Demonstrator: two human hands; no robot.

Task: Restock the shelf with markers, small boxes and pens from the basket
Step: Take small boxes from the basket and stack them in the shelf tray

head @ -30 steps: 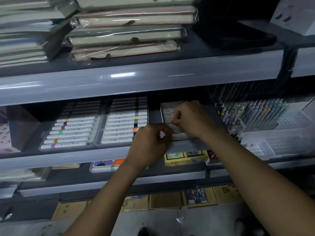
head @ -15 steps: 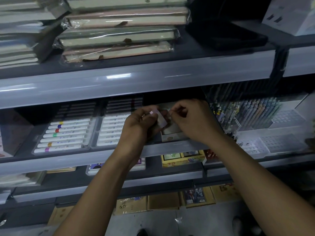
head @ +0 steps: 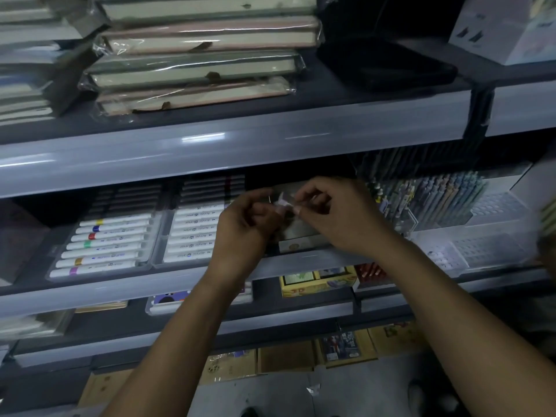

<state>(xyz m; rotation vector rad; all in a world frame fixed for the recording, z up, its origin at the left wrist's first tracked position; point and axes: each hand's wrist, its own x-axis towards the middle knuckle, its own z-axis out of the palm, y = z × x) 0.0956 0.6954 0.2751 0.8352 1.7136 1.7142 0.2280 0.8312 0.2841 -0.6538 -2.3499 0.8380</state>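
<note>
From the head camera, we see our left hand (head: pixel 245 227) and right hand (head: pixel 337 215) meeting before the middle shelf (head: pixel 120 288), both pinching a small pale wrapper (head: pixel 284 201) between curled fingertips, just above a small box (head: pixel 301 236) sitting between the marker trays (head: pixel 105 245) and pens (head: pixel 436 200)

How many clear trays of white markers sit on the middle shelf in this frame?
2. The left marker tray sits near the shelf's left end; the right marker tray lies directly beside it, its right edge behind the left hand. More could be hidden behind the hands.
</note>
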